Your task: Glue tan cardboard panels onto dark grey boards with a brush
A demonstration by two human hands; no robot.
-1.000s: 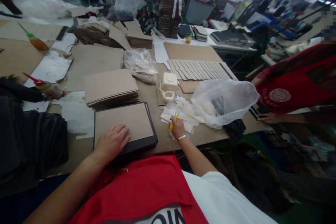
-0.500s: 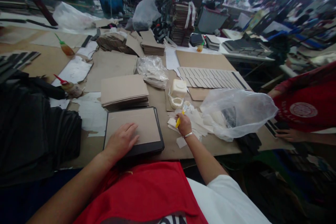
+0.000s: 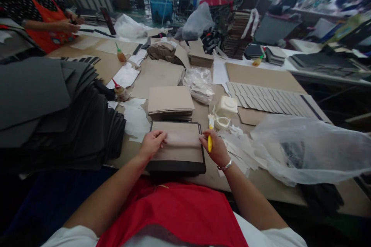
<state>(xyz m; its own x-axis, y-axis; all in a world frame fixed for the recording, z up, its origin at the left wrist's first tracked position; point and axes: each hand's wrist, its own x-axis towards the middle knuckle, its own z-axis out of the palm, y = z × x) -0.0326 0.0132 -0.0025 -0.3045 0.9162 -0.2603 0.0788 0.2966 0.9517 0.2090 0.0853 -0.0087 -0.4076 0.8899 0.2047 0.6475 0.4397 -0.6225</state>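
A brown card panel [image 3: 178,146] lies on a black cover sheet [image 3: 176,168] at the table's near edge. My left hand [image 3: 152,142] rests on the panel's left side with its fingers curled at the edge. My right hand [image 3: 216,148] is closed round a yellow-handled brush [image 3: 210,139] at the panel's right edge, bristles pointing away from me. Just behind the brush stand a white glue tub [image 3: 227,107] and its lid [image 3: 222,122].
A stack of brown panels [image 3: 170,102] sits behind the work. Black sheets [image 3: 49,112] are piled at left, white paper strips [image 3: 239,148] and a large clear plastic bag [image 3: 310,150] at right. Glue bottles [image 3: 120,92] stand farther left. Another person in red [image 3: 46,21] works at far left.
My right hand brought the brush from the paper strips over to the panel's right edge. My left hand shifted toward the panel's left edge. The view swung left.
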